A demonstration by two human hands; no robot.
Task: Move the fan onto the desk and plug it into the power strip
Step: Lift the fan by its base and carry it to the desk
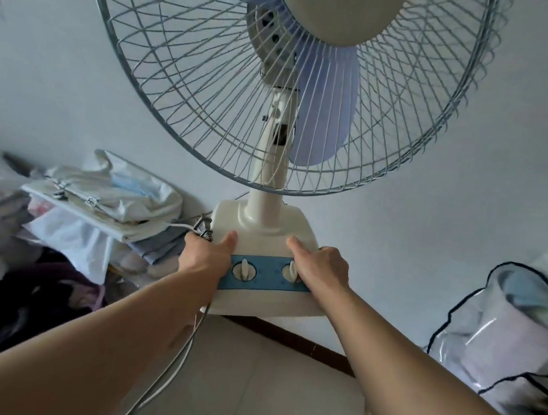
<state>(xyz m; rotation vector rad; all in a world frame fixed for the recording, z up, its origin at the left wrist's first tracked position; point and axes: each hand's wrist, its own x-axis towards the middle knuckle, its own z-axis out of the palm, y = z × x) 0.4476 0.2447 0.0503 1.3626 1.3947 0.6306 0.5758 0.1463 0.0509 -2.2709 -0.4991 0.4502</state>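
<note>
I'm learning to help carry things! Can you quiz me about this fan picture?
1. True or false: both hands grip the fan's base.
2. How many knobs sit on the blue control panel?
3. On which side of the base does the cord hang: A the left hand side, B the right hand side?

Key: 1 true; 2 two; 3 A.

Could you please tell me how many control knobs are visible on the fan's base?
2, both on the blue panel: one knob beside the left hand, the other knob partly covered by the right hand. None seem hidden.
</note>
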